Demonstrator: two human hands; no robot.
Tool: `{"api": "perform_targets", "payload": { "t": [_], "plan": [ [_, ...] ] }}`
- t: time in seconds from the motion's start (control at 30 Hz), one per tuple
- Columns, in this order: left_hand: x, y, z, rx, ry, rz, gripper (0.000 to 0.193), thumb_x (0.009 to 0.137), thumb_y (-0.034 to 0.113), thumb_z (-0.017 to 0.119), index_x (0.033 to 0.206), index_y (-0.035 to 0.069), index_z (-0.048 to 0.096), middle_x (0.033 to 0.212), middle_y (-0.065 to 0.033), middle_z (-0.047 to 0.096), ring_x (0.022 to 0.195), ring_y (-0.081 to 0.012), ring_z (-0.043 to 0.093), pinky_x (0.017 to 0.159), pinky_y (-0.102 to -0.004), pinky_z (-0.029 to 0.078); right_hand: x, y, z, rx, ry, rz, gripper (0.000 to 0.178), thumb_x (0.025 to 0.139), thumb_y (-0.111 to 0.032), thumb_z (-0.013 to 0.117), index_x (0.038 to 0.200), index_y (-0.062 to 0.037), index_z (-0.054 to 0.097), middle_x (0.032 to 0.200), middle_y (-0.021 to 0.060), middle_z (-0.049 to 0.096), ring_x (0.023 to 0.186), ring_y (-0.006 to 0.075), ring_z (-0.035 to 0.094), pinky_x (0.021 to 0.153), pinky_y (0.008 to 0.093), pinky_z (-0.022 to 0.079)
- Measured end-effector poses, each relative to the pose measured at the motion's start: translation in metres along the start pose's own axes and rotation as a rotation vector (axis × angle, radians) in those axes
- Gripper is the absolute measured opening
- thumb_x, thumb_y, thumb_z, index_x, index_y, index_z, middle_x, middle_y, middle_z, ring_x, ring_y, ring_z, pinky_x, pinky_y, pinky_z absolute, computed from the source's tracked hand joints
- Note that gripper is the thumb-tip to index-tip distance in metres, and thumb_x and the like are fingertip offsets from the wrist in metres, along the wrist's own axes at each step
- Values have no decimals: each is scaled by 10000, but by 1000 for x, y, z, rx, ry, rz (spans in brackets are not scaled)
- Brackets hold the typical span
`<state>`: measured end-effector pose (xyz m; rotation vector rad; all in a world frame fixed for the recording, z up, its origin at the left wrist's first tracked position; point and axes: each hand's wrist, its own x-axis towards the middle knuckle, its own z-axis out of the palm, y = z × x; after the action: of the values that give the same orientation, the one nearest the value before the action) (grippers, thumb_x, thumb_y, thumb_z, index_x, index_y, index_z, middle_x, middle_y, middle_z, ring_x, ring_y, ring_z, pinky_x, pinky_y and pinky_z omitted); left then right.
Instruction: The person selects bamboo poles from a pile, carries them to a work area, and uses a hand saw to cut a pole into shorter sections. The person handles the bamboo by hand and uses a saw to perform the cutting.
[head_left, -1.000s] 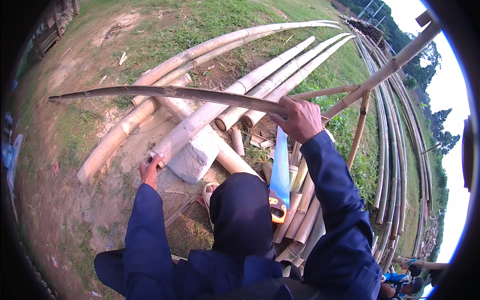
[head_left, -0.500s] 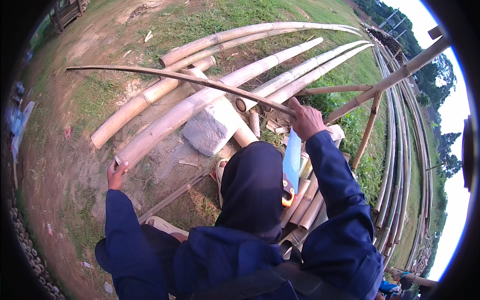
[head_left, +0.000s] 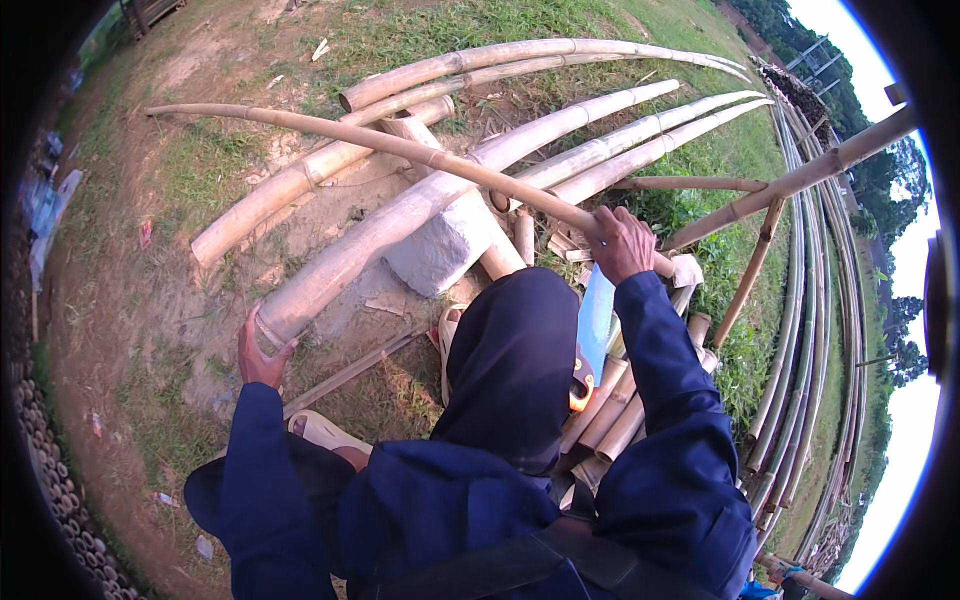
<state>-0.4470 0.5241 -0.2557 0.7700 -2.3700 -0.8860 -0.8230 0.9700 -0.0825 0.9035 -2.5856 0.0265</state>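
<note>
In the head view, the left hand [head_left: 262, 352], left of centre, was cupped firmly round the near end of a thick bamboo pole [head_left: 415, 208] that ran diagonally toward the upper right. The right hand [head_left: 625, 243], right of centre, was wrapped round a slender bamboo slat [head_left: 415, 150], which crossed in front of the pole to the upper left. A blue-bladed handsaw [head_left: 597, 310] showed just below the right hand.

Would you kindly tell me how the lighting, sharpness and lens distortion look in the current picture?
Head view: daylight, with the sky at right blown out to near white; head view: the long bamboo poles at right bow strongly, probably largely through the fisheye lens; head view: the clutter at far left is blurred, while the right hand looks fairly clear.
</note>
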Motion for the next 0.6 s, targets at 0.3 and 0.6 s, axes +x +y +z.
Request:
{"api": "perform_targets", "payload": {
  "t": [0.3,0.6],
  "plan": [
    [-5,0,-5,168,-18,65,948,632,140,907,1454,86,438,1439,-191,506,1310,-377,504,1089,-457,420,-4,-7,26,186,-524,52,465,881,-541,684,963,-83,673,878,200,705,900,389,690,769,502,520],
    [47,-43,-30,-358,-335,-273,793,821,404,788,1451,56,454,1325,-159,601,1264,-293,556,1047,-403,424,2,0,39,119,-415,45,430,854,-436,724,1127,-121,616,872,207,704,875,413,681,760,532,510]
  ]
}}
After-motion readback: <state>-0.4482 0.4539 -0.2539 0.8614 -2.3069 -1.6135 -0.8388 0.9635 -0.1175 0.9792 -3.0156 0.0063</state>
